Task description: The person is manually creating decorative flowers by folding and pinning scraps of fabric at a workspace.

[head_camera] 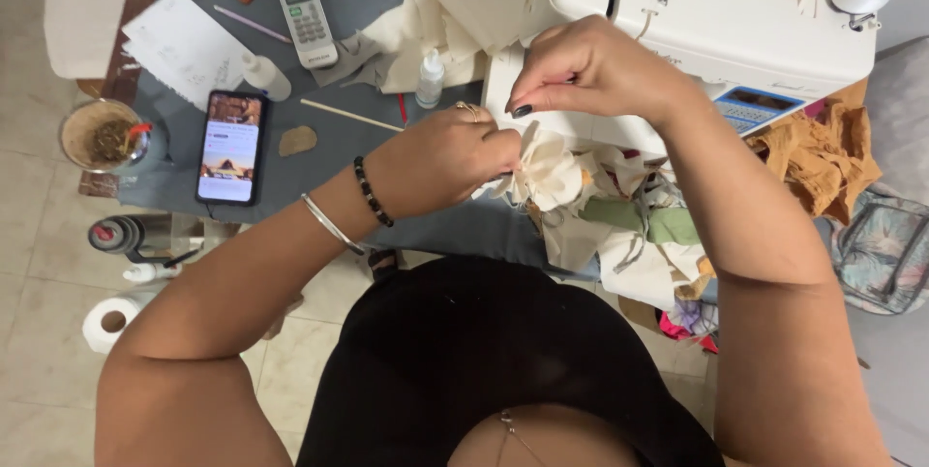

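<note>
My left hand [447,159] grips a bunched piece of cream fabric [550,169] just in front of the white sewing machine [716,12]. A ring sits on one finger, and a beaded bracelet and a metal bangle circle that wrist. My right hand [590,70] is raised just above the fabric, its fingers pinched together as if on a needle or thread too fine to see. Both hands meet over the near edge of the grey table [329,162].
A lit phone [231,147], remote control [306,8], small white bottle [431,78], paper sheet [184,46] and thin stick [350,116] lie on the table. Fabric scraps [639,235] pile at my lap, orange cloth [823,152] at right. A paper roll [109,322] sits on the floor.
</note>
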